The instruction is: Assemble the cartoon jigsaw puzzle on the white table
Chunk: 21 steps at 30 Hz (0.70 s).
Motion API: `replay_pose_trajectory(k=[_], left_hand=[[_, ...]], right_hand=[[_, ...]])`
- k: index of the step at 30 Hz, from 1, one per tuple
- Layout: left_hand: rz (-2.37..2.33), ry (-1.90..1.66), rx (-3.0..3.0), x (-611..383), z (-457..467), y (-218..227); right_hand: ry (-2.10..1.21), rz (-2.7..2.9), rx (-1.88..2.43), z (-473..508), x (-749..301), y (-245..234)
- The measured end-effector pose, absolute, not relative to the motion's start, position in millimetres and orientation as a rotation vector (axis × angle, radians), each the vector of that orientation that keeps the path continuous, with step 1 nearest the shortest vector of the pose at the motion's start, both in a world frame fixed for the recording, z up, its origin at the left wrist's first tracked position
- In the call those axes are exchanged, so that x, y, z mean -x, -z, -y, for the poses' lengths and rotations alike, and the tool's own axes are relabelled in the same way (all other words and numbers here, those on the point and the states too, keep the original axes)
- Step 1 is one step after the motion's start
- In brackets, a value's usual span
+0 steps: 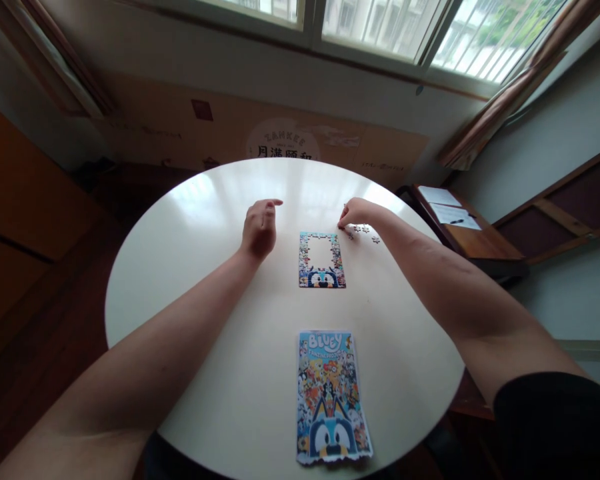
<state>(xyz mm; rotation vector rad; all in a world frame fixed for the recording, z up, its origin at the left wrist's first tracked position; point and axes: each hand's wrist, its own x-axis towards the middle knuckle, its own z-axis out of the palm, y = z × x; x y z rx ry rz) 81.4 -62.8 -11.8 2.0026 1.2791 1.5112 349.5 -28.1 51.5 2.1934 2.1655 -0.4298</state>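
A partly built jigsaw puzzle (pixel 322 261) lies mid-table, its colourful border done and its centre bare. My right hand (pixel 356 213) is closed in a pinch at the puzzle's far right corner, touching the loose pieces (pixel 363 231) scattered there; what its fingertips hold is hidden. My left hand (pixel 260 226) hovers left of the puzzle, fingers loosely curled with the index finger pointing right, nothing in it. A printed Bluey puzzle picture sheet (pixel 331 396) lies near the table's front edge.
The round white table (pixel 190 267) stands before a window. A dark wooden side table with papers and a pen (pixel 450 213) is at the right. Wooden furniture (pixel 25 200) stands at the left.
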Motion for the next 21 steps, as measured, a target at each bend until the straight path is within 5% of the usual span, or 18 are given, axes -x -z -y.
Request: replay_pose_trajectory(k=[21], left_hand=[[-1.283,-1.502,-2.053,-80,65,11]], right_hand=[[0.371,-2.193,-1.918,25,-355,-55]])
